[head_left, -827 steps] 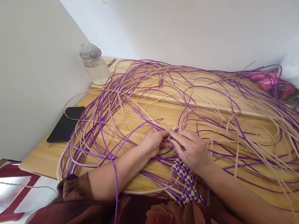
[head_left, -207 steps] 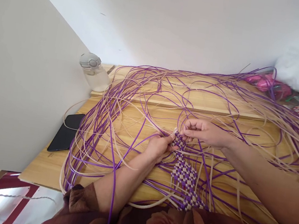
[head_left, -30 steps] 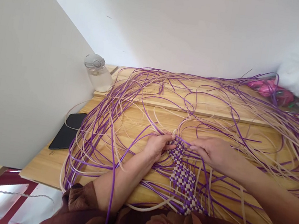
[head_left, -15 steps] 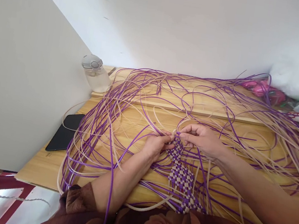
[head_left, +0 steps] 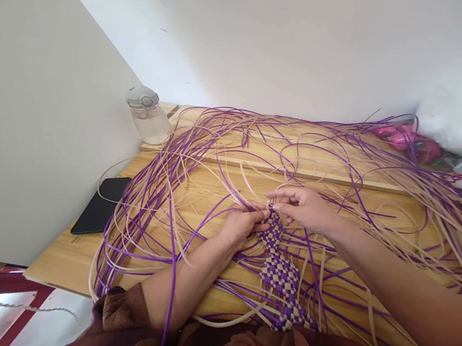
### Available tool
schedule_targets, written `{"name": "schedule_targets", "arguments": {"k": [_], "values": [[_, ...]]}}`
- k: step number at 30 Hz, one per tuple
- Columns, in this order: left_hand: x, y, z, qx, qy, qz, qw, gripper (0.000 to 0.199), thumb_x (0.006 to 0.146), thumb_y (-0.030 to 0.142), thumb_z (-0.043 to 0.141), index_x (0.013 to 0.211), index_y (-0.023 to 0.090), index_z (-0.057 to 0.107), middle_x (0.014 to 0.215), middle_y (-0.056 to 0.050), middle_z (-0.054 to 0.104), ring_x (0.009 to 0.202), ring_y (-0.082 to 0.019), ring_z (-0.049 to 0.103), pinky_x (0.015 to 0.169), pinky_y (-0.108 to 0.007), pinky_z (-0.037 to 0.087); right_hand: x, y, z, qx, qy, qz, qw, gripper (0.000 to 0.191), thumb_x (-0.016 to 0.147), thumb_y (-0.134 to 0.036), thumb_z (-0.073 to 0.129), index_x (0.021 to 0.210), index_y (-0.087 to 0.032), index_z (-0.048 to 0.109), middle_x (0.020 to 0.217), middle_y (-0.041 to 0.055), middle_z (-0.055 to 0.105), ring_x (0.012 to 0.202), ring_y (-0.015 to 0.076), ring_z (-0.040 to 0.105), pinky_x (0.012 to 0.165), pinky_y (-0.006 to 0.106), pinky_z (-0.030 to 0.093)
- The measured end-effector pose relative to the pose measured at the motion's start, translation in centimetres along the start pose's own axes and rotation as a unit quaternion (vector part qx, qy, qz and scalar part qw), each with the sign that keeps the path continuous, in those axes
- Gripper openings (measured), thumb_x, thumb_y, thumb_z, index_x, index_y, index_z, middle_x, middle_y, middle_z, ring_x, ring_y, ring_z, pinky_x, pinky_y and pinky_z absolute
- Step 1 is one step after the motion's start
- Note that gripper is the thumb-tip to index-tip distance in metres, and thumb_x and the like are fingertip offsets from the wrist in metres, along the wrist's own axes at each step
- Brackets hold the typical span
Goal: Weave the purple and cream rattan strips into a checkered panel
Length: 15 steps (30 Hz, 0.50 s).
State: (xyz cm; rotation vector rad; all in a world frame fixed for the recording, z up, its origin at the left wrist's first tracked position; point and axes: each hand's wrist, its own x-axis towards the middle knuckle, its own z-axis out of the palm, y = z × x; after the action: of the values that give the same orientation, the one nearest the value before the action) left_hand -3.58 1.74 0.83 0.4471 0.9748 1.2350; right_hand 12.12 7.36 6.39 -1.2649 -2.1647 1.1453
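A narrow woven piece of purple and beige plastic strips [head_left: 280,274] runs from the front of the table up to my hands. My left hand [head_left: 245,223] pinches its far end between thumb and fingers, from the left side. Close against it on the right, my right hand [head_left: 301,208] has its thumb and forefinger at the tip of the weave, by a short beige strand; its fingers are bent, and the strand in its pinch is partly hidden. Loose purple and beige strips [head_left: 152,202] fan out from both sides of the weave.
On the left stand a clear bottle with a grey lid [head_left: 149,117] and a black phone or tablet [head_left: 101,205]. More strips [head_left: 436,221] spread over the wooden table [head_left: 67,252] to the right. Plastic bags and a pink bundle [head_left: 407,140] lie at the back right, by the wall.
My right hand has shifted slightly left and up, and its forefinger now reaches over the tip of the weave. My left hand has stayed in place.
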Motion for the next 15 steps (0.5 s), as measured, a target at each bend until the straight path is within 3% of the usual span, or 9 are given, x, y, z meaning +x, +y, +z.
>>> {"name": "schedule_targets", "arguments": {"k": [6, 9, 15], "values": [[-0.2, 0.1, 0.0, 0.009, -0.006, 0.009, 1.0, 0.017, 0.06, 0.008, 0.077, 0.07, 0.013, 0.064, 0.073, -0.003, 0.062, 0.066, -0.012, 0.061, 0.057, -0.022, 0.053, 0.7, -0.1, -0.6, 0.07, -0.064, 0.064, 0.993, 0.043, 0.075, -0.035, 0.067, 0.112, -0.013, 0.068, 0.078, 0.0027, 0.064, 0.057, 0.0089, 0.052, 0.05, 0.022, 0.048], [0.0, 0.0, -0.1, 0.015, -0.008, 0.008, 1.0, 0.019, 0.06, 0.009, 0.078, 0.071, 0.013, 0.064, 0.072, -0.002, 0.062, 0.064, -0.011, 0.06, 0.057, -0.022, 0.053, 0.9, -0.6, -0.7, 0.082, -0.089, 0.079, 0.989, 0.038, 0.071, -0.033, 0.071, 0.105, -0.014, 0.068, 0.076, 0.0018, 0.064, 0.057, 0.009, 0.053, 0.049, 0.022, 0.05], [0.3, -0.3, -0.3, 0.022, -0.017, 0.005, 1.0, 0.02, 0.061, 0.009, 0.078, 0.075, 0.012, 0.063, 0.072, -0.002, 0.062, 0.062, -0.011, 0.061, 0.056, -0.02, 0.052, 1.2, -0.8, -0.7, 0.094, -0.083, 0.127, 0.984, 0.025, 0.071, -0.026, 0.071, 0.092, -0.015, 0.064, 0.069, 0.0002, 0.062, 0.05, 0.0072, 0.051, 0.047, 0.021, 0.048]]}}
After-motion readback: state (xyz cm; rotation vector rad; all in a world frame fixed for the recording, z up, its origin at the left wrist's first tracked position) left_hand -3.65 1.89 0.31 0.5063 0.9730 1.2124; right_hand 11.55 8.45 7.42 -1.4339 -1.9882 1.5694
